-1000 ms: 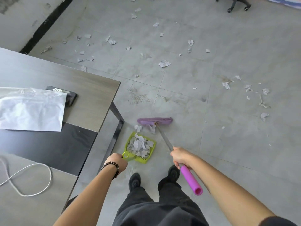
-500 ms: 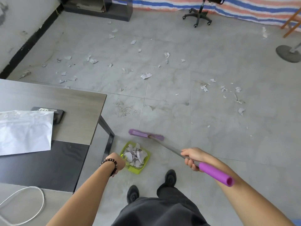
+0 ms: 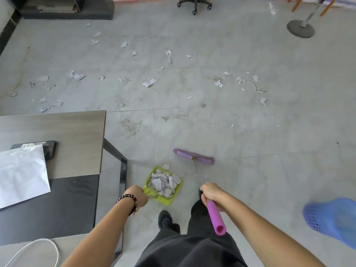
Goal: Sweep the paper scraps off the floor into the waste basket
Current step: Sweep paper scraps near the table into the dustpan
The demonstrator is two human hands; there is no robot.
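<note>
A grey wood-grain table (image 3: 63, 132) fills the lower left. A crumpled white sheet (image 3: 21, 174) lies on it, overlapping a dark flat device (image 3: 51, 149). A white cable (image 3: 44, 240) loops near the bottom edge. Farther off stand a dark low shelf unit (image 3: 65, 12), an office chair's wheeled base (image 3: 194, 4) and a round-footed stand (image 3: 300, 27), with wooden legs (image 3: 295, 4) just beside it.

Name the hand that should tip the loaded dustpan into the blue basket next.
Probably left: the left hand grips the green dustpan heaped with paper scraps, while the right hand holds the purple broom. The blue basket lies to the right.
</note>
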